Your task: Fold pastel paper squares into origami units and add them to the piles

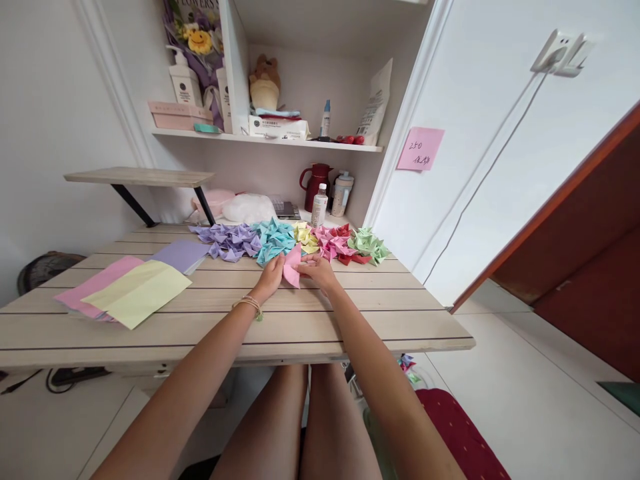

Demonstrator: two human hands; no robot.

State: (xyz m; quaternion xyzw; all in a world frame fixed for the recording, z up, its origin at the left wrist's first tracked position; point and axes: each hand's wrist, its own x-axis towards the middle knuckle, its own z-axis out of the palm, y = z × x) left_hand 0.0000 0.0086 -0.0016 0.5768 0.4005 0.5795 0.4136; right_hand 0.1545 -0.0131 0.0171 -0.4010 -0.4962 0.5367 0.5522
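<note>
Between my hands, just above the wooden table, is a pink folded paper piece with pointed corners. My left hand grips its left side, with a bracelet on that wrist. From the right, the fingers of my right hand pinch its other edge. Behind my hands lies a row of folded paper pieces grouped by colour: purple, light blue, yellow, pink, red and green.
Flat paper sheets lie at the left: yellow, pink and purple. A small raised shelf stands at the table's back left. Behind the row are a bottle, a dark red jug and a tumbler.
</note>
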